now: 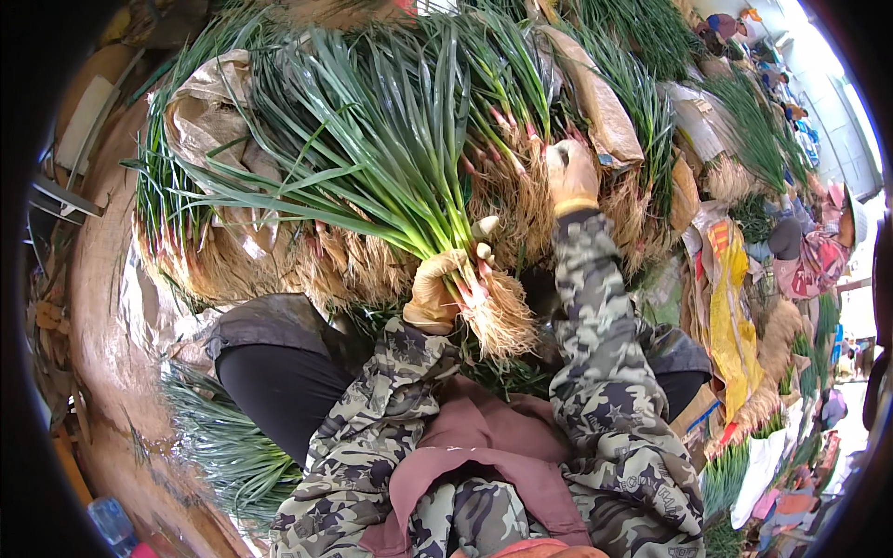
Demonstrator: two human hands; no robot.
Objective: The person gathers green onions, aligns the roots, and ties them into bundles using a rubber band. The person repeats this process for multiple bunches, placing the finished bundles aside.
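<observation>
My gloved left hand is closed round the lower stems of a bunch of long-leaved green allium plants, either green garlic or scallions. Its leaves fan up and to the left, and its pale roots hang to the right of the hand. Farther up and to the right, my gloved right hand touches the reddish stems of plants in the pile; its fingertips are partly hidden, and whether they grip a stem cannot be told.
Woven sacks lie over the rooted plants ahead. More leafy plants lie beside my knee at lower left. A yellow sack is at right, with a seated person beyond it. A blue plastic container stands at bottom left.
</observation>
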